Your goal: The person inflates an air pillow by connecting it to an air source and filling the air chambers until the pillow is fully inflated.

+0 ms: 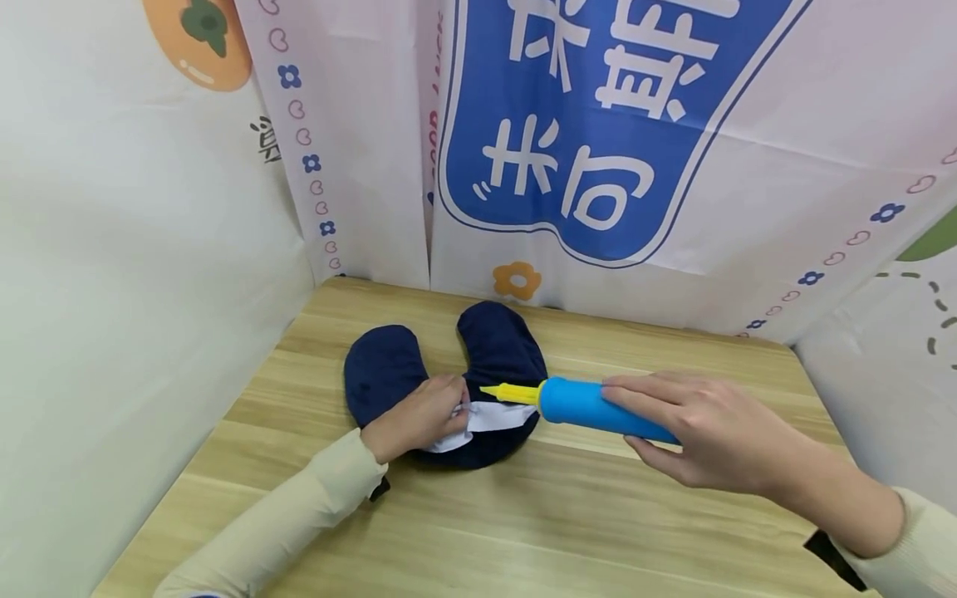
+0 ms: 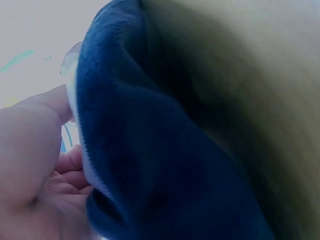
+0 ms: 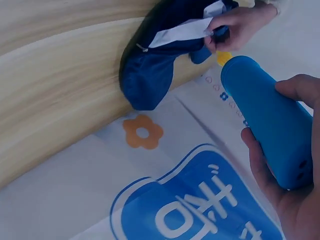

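Near the table's back edge, the left hand (image 1: pixel 419 414) pinches the white inner flap (image 1: pixel 489 419) of a navy U-shaped neck pillow (image 1: pixel 493 349). The right hand (image 1: pixel 699 432) grips a blue hand pump (image 1: pixel 591 405), its yellow nozzle (image 1: pixel 508 392) aimed at the flap. The pillow looks soft, limp and light, best held at the flap. Wooden table (image 1: pixel 523 531) lies open toward the front edge; printed curtains (image 1: pixel 598 124) close the back.

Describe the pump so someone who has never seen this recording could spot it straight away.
On the wooden table, beside the dark blue U-shaped neck pillow, the person's right hand grips the hand pump. It is a bright blue cylinder with a yellow nozzle pointing at the pillow's white flap, the only hard plastic thing there.
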### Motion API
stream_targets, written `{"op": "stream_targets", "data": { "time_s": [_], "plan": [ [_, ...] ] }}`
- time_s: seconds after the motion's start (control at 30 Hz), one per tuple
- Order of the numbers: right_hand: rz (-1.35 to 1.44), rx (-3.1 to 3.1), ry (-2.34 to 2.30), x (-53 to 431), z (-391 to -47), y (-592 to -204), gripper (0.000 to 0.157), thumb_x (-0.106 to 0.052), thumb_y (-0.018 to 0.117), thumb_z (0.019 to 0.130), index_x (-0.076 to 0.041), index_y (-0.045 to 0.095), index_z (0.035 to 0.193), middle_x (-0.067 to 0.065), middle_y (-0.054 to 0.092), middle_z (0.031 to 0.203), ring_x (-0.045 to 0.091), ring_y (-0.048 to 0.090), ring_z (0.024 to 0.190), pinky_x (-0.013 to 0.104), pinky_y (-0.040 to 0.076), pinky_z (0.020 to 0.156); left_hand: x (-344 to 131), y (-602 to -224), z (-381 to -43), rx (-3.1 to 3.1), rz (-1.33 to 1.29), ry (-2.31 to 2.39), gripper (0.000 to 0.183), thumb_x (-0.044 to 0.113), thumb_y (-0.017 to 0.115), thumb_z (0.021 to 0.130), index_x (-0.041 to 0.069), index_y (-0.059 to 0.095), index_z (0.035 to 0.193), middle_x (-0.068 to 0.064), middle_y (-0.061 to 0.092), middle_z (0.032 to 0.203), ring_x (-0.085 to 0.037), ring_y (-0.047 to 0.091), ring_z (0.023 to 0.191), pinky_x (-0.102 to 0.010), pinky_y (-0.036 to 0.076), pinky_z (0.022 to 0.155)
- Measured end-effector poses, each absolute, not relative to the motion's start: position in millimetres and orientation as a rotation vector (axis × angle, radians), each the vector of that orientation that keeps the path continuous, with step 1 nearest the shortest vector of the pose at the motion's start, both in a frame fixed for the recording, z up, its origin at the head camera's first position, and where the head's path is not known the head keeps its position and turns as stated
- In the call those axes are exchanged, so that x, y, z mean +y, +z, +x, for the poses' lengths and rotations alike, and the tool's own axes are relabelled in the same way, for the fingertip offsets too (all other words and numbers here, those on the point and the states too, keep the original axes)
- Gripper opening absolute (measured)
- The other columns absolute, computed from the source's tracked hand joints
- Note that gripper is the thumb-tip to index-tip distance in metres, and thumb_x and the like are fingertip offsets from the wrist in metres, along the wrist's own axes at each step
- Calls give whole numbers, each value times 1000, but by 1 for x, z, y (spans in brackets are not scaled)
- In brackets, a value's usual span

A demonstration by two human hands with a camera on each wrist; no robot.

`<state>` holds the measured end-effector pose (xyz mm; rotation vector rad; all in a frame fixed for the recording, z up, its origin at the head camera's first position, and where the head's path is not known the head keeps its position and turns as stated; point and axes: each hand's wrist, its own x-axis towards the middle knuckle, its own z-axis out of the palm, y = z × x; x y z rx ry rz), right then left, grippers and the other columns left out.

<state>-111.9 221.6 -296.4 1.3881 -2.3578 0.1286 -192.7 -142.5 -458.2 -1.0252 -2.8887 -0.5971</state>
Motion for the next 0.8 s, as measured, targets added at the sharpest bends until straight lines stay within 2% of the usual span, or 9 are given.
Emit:
{"op": "stream_targets", "data": {
  "time_s": [0.27,0.63,0.8],
  "plan": [
    [1444,-2343,127,200,-115,-303,59,-51,37,108,-9,73,131,5,77,127,24,79,100,42,66,78,-140,-458,-196,-2899,-1005,-608,9,11,69,96,6,65,101,-7,67,100,-20,60,91,-35,55,80],
    [1406,-2425,171,200,-114,-313,47,-45,58,105,-11,71,135,4,76,130,24,79,105,43,66,81,-136,-460,-199,-2908,-989,-669,10,10,70,94,5,66,101,-7,67,99,-20,60,90,-36,55,81],
    [1387,-2414,181,202,-113,-316,50,-48,52,106,-11,72,133,4,77,128,23,79,103,43,66,79,-136,-460,-200,-2900,-979,-740,8,11,70,95,6,67,100,-6,68,99,-17,60,86,-32,54,77]
  ]
}}
